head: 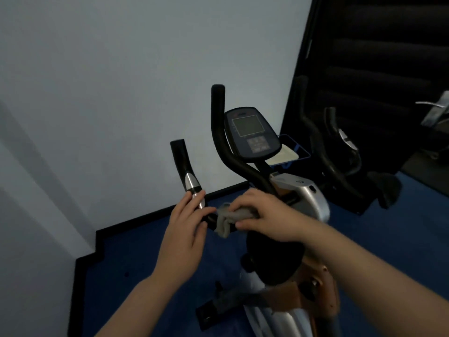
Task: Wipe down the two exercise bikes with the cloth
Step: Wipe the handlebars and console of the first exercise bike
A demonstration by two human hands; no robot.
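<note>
A silver and black exercise bike (301, 195) stands in front of me, its console (250, 132) facing me. My right hand (262, 215) grips a grey cloth (228, 217) wrapped round the black handlebar near its centre. My left hand (187, 227) lies beside the left handlebar grip (192, 183), fingers fairly straight and touching its chrome end. A second bike (340, 152), dark and partly hidden, stands behind and to the right.
A pale wall fills the left and back. The floor (145, 259) is blue with a black skirting edge. A dark panel rises at the right, and another machine (435, 113) shows at the far right edge.
</note>
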